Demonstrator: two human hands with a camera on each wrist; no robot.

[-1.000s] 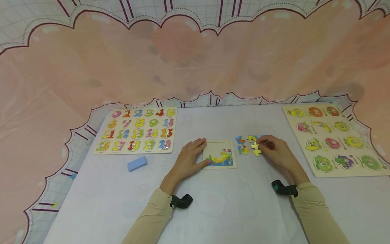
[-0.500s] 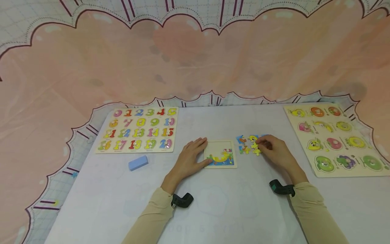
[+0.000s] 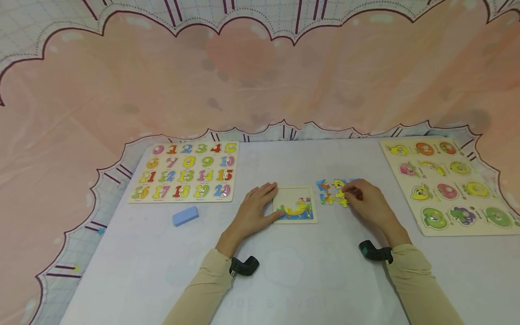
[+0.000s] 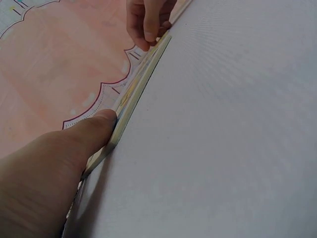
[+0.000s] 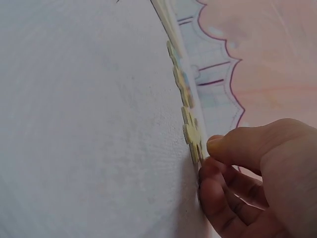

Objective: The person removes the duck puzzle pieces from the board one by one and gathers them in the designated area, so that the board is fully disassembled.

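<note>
My left hand (image 3: 253,210) lies along the left side of a small wooden puzzle tray (image 3: 290,195), its fingers extended and its thumb over the lower left corner. Assembled pieces of a yellow and blue picture fill the tray's lower part; its upper part is bare wood. To the right of the tray, several loose jigsaw pieces (image 3: 323,186) lie close together. My right hand (image 3: 369,205) has curled fingers, with thumb and index finger at a yellow jigsaw piece (image 3: 340,194) of that group. In the right wrist view, the thumb tip overlaps the row of pieces (image 5: 192,134).
A number puzzle board (image 3: 184,174) lies at the back left, with a blue block (image 3: 185,216) in front of it. On the right is a fruit puzzle board (image 3: 447,187). A white cloth (image 3: 284,280) covers the table; a patterned curtain (image 3: 252,90) hangs behind.
The view has shifted slightly. My right fingers make a small adjustment at the yellow jigsaw piece, which now sits a little differently among the others. My left hand stays on the tray.
</note>
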